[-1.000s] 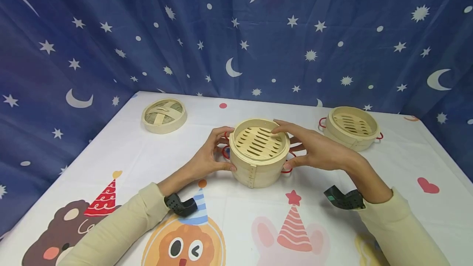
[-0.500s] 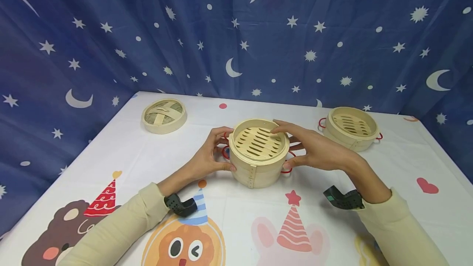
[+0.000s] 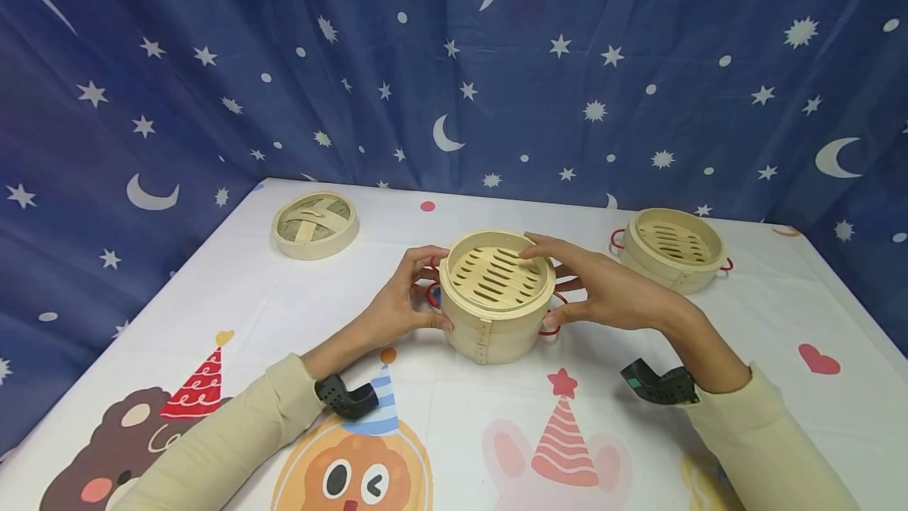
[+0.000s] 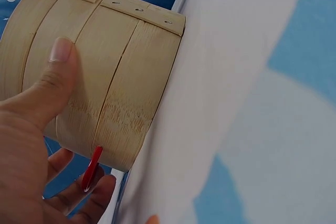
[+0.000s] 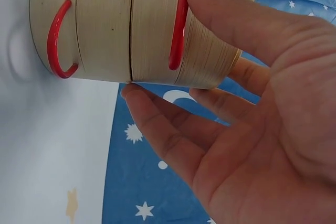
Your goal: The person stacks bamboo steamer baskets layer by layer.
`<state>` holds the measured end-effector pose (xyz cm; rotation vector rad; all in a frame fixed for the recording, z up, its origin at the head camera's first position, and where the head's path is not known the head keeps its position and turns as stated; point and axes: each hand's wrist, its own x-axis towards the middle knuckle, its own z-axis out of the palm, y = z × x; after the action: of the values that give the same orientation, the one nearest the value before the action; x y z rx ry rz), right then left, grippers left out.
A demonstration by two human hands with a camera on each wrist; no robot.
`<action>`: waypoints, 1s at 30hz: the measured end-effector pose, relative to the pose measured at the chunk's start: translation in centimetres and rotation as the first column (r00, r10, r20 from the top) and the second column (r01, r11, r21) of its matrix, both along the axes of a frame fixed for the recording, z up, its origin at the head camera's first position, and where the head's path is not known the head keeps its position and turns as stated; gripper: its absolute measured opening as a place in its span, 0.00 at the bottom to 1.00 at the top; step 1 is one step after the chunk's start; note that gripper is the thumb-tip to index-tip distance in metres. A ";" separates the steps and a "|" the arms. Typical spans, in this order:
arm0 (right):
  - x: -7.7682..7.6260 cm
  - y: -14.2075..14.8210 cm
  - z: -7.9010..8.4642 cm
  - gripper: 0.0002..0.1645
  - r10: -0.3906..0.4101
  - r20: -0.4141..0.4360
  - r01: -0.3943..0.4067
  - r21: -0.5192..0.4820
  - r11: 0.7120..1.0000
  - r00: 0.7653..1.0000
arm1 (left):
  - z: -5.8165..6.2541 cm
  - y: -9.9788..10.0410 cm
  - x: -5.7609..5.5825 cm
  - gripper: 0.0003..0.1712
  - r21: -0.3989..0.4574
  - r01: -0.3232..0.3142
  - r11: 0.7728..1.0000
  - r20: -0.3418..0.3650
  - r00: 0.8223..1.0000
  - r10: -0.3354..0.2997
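Two round bamboo steamer baskets [image 3: 500,337] stand stacked upright in mid-table in the head view, their slatted floor showing inside the top rim. My left hand [image 3: 403,300] grips the stack's left side, thumb on the front wall and fingers round the back near the red loop handles. In the left wrist view that thumb presses the bamboo wall, with a red handle [image 4: 92,169] between wall and fingers. Opposite, my right hand [image 3: 613,289] holds the right side, index finger over the top rim. The right wrist view shows its thumb by the upper red handle [image 5: 179,32].
A woven bamboo lid [image 3: 315,247] lies at the back left. Another steamer basket [image 3: 656,268] with red handles stands at the back right, behind my right hand. A white cartoon-printed cloth [image 3: 454,432] covers the table, and a blue star curtain [image 3: 525,101] hangs behind it.
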<state>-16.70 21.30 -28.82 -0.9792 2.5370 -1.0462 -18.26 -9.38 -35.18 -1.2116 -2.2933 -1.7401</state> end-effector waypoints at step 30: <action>0.9 13.3 1.2 0.38 -0.493 -0.236 0.514 0.033 0.857 0.838 | -2.5 -0.5 -1.7 0.56 0.011 0.006 1.000 -0.008 1.000 -0.006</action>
<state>-15.79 34.61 -27.65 -0.4142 3.0985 -0.9622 -19.97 -9.84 -37.72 -1.2228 -2.2752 -1.7440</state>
